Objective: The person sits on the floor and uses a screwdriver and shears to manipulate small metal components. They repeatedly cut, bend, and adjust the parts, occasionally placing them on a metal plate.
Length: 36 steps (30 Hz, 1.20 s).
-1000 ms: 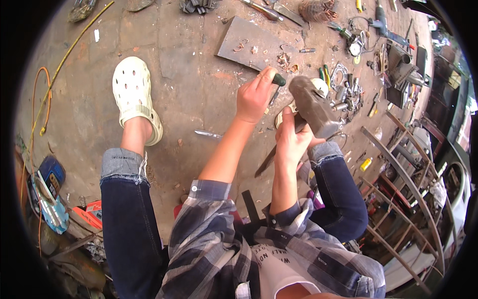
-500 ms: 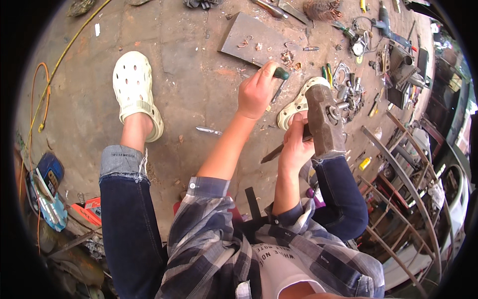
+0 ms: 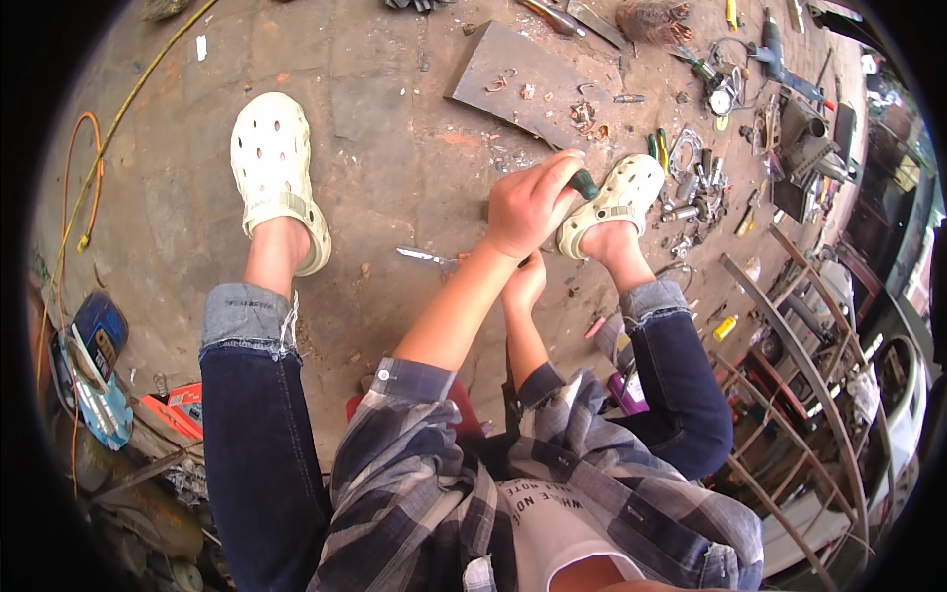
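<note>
My left hand (image 3: 533,205) is closed round a tool whose green handle end (image 3: 583,184) sticks out beside the thumb; its shank is hidden. Below it, partly behind my left wrist, my right hand (image 3: 526,286) is curled on the handle of a sledgehammer, whose head is almost wholly out of sight behind my left hand. Just beyond my hands lies a flat steel plate (image 3: 503,84), tilted on the floor. Curled copper-coloured scraps (image 3: 589,120) are scattered on its right part. My cream clogs, a left one (image 3: 271,158) and a right one (image 3: 631,187), flank my hands.
A silver blade (image 3: 422,256) lies left of my hands. To the right are green-handled pliers (image 3: 658,150), metal fittings (image 3: 702,187), a dial gauge (image 3: 721,102), a power drill (image 3: 774,64) and a curved metal frame (image 3: 804,355). A copper wire bundle (image 3: 653,22) and yellow hose (image 3: 148,77) lie farther off.
My right hand has swung the sledgehammer left, from beside my right knee to behind my left hand. My left hand has shifted slightly right and nearer, keeping the green-handled tool.
</note>
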Motion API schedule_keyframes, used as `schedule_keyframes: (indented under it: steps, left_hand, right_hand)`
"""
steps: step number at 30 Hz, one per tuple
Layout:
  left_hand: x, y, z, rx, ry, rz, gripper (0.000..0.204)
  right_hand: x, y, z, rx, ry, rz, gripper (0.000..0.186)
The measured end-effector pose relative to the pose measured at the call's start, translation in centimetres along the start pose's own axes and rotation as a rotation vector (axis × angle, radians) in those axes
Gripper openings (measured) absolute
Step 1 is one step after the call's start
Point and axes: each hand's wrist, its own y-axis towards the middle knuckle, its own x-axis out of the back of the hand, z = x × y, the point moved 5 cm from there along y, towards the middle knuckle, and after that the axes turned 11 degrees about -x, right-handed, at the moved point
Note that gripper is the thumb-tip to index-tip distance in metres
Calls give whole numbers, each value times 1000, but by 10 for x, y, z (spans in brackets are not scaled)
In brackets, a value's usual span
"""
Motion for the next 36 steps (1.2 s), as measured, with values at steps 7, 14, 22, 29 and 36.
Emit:
schedule_keyframes:
  steps: [7, 14, 22, 29, 36]
  left_hand:
    - [44, 1, 15, 247, 170, -327, 28]
    - [49, -21, 62, 597, -154, -565, 27]
    - [37, -22, 83, 917, -320, -401, 15]
    - [35, -23, 88, 938, -346, -407, 10]
    - [42, 11, 54, 1011, -569, -340, 16]
  right_hand:
    - [15, 30, 105, 498, 80, -147, 34]
    - [-20, 50, 185, 705, 63, 0, 24]
    - [-23, 57, 180, 639, 98, 7, 12]
    - [-29, 57, 182, 580, 156, 11, 12]
    - [17, 15, 222, 663, 270, 125, 12]
